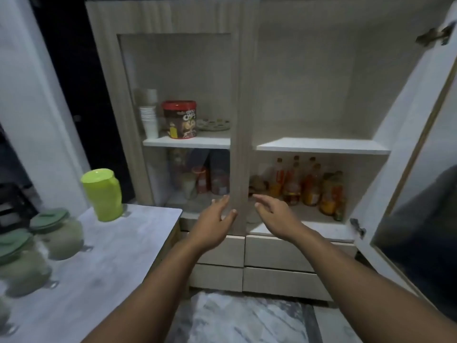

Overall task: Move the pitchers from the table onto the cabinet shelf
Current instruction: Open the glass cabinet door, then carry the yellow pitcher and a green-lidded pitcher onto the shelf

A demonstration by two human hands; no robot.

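A lime-green pitcher (103, 194) stands at the far corner of the grey table (103, 256). Two pale pitchers with dark green lids (58, 231) (21, 264) stand along the table's left side. Another one shows partly at the lower left edge (3, 313). My left hand (214, 220) and my right hand (277, 215) are stretched out in front of the cabinet's middle post, fingers apart, holding nothing. The right half of the cabinet stands open, and its white upper shelf (321, 146) is bare.
The open cabinet door (408, 149) swings out at right. Several sauce bottles and jars (309, 186) fill the lower right shelf. Behind the left glass door (178, 115) are a red cereal tub (179, 119), stacked cups and a plate. Drawers (277, 256) sit below.
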